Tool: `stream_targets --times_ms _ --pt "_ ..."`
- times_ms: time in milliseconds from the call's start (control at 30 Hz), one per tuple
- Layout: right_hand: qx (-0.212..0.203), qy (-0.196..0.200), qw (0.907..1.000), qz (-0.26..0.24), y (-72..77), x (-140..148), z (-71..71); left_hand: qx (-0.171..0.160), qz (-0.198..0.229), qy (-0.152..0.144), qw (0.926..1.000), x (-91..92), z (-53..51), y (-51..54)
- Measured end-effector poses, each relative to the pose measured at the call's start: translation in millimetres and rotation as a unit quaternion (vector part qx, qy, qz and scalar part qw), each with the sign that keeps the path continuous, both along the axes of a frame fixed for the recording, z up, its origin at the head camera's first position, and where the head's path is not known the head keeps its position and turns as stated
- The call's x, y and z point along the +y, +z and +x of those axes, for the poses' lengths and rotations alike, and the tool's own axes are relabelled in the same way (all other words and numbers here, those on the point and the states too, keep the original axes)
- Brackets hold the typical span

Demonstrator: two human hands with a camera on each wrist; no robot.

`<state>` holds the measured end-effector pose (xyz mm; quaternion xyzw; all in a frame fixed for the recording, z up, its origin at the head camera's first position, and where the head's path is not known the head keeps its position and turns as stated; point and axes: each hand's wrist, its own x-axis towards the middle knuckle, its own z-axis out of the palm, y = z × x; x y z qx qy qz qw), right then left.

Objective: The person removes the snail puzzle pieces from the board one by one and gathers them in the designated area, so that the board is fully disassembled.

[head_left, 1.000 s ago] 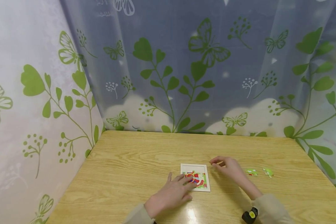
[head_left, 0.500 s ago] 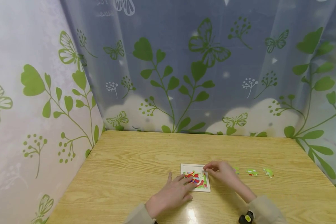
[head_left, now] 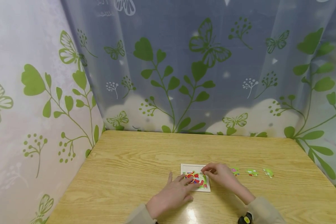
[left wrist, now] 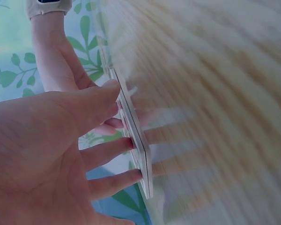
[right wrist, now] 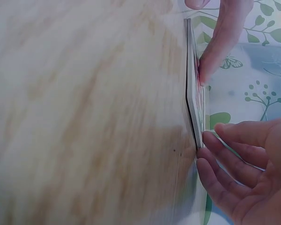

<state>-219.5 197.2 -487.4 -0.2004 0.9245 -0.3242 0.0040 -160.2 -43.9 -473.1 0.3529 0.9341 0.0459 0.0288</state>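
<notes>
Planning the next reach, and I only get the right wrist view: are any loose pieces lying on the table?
Observer: Yes. The head view shows three pieces in a row toward the right side of the table.
Operator: Good. And which part of the board looks bare from above?
Observer: In the head view, the strip along its far side is plain and pale where no hand covers it.
</notes>
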Motion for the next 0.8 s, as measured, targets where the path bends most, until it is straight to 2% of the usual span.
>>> stream_targets --times_ms 300,567,800 --pt "-0.006 0.005 1.0000 -0.001 0.9 -1.7 0.7 0.025 -0.032 -0.002 0.9992 3.3 1.7 -1.9" --pt "-0.004 0.017 0.9998 -0.009 1.2 -1.9 2.3 0.033 -0.035 -0.006 0.9988 3.7 1.2 -1.6" --pt "-0.014 0.029 0.9980 -0.055 0.8 -1.3 1.2 0.032 -0.034 -0.005 0.9989 3.8 -0.5 -2.7"
